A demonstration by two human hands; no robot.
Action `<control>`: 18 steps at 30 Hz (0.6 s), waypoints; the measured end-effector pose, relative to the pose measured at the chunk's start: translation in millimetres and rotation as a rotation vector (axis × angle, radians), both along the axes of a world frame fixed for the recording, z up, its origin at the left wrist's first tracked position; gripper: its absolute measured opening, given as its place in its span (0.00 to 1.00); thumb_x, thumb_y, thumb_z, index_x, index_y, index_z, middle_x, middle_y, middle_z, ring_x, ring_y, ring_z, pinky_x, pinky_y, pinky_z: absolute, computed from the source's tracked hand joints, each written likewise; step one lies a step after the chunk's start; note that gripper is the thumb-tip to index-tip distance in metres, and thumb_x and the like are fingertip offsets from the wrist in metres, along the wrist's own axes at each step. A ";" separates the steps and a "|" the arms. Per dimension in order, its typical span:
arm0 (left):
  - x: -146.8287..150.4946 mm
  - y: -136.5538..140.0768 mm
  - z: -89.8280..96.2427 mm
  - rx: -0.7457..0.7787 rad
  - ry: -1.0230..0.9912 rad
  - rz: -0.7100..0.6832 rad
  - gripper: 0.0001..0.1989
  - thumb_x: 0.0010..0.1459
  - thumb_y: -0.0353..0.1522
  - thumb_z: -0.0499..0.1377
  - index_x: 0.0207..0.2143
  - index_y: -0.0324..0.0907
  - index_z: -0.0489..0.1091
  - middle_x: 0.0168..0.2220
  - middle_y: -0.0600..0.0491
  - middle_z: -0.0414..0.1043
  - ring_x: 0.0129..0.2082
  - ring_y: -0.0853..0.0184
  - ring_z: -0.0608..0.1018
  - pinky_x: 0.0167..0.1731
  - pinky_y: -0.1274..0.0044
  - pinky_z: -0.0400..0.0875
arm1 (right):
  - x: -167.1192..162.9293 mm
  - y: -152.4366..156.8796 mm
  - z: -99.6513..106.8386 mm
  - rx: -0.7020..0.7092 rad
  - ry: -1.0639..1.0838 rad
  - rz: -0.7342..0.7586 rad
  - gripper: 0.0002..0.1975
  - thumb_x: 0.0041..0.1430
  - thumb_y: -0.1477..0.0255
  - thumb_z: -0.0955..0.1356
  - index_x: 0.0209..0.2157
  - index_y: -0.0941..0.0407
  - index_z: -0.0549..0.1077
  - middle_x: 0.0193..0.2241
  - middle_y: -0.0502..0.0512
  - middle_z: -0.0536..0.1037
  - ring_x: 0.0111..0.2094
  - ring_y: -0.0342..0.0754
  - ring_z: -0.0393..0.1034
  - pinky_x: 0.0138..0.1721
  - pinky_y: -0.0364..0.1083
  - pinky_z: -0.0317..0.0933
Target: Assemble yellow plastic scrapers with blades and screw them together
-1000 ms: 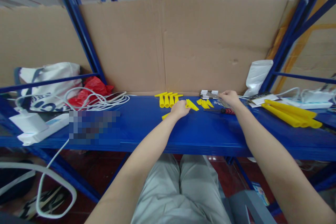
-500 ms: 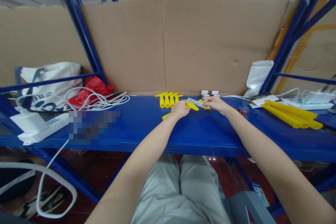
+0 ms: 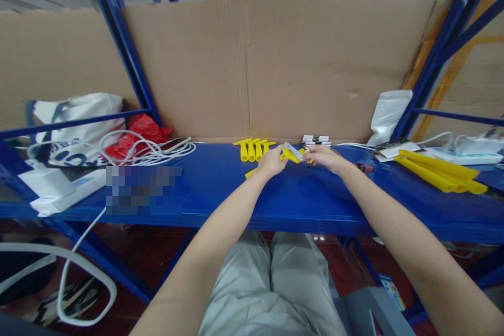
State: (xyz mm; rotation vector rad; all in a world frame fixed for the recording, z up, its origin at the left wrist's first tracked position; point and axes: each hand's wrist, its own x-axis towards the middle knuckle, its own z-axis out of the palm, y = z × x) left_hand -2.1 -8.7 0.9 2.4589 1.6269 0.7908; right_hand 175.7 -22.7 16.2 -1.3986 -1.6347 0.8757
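Note:
My left hand (image 3: 271, 161) is closed around a yellow T-shaped plastic handle (image 3: 290, 156), its head pointing right. A flat, pale grey strip (image 3: 293, 150) lies along that head, and my right hand (image 3: 323, 156) pinches the strip's right end. Whether the strip is seated in the head is too small to tell. Behind my left hand stands a row of several yellow T-shaped handles (image 3: 251, 155). Another yellow piece (image 3: 250, 174) shows partly beneath my left wrist. Beside my right wrist lies a red-and-black tool (image 3: 366, 168), partly covered by my forearm.
A small stack of white-and-black pieces (image 3: 316, 141) sits against the cardboard wall (image 3: 307, 68). Long yellow tubes (image 3: 441, 173) lie at right near a white bag (image 3: 389, 115). White cables (image 3: 165, 153), a red plastic bag (image 3: 144, 134) and a power strip (image 3: 74, 193) occupy the left.
The pale strip and the yellow handle's head have tilted and come closer together between my hands. Both hands keep nearly the same place; the view has shifted slightly.

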 end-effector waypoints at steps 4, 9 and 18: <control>-0.3 -3.2 1.0 0.010 0.061 -0.055 0.23 0.59 0.34 0.53 0.57 0.51 0.59 0.51 0.50 0.69 0.50 0.61 0.70 0.49 0.72 0.63 | 1.0 3.4 -3.6 -0.023 0.007 0.027 0.04 0.40 0.79 0.67 0.18 0.58 0.67 0.15 0.48 0.68 0.19 0.37 0.59 0.19 0.37 0.50; 0.9 -5.5 0.3 0.029 0.140 -0.060 0.22 0.60 0.34 0.49 0.58 0.52 0.59 0.48 0.49 0.68 0.48 0.59 0.71 0.47 0.70 0.64 | 2.3 2.8 -4.7 -0.035 0.024 0.063 0.03 0.42 0.79 0.67 0.19 0.58 0.68 0.15 0.48 0.68 0.18 0.36 0.60 0.18 0.36 0.51; 1.8 -5.1 -0.4 0.043 0.165 -0.068 0.22 0.62 0.34 0.47 0.58 0.54 0.57 0.45 0.49 0.68 0.47 0.60 0.71 0.46 0.71 0.64 | 1.8 -0.2 -3.6 -0.104 0.111 0.106 0.05 0.48 0.75 0.68 0.23 0.58 0.68 0.18 0.51 0.71 0.17 0.37 0.61 0.17 0.37 0.53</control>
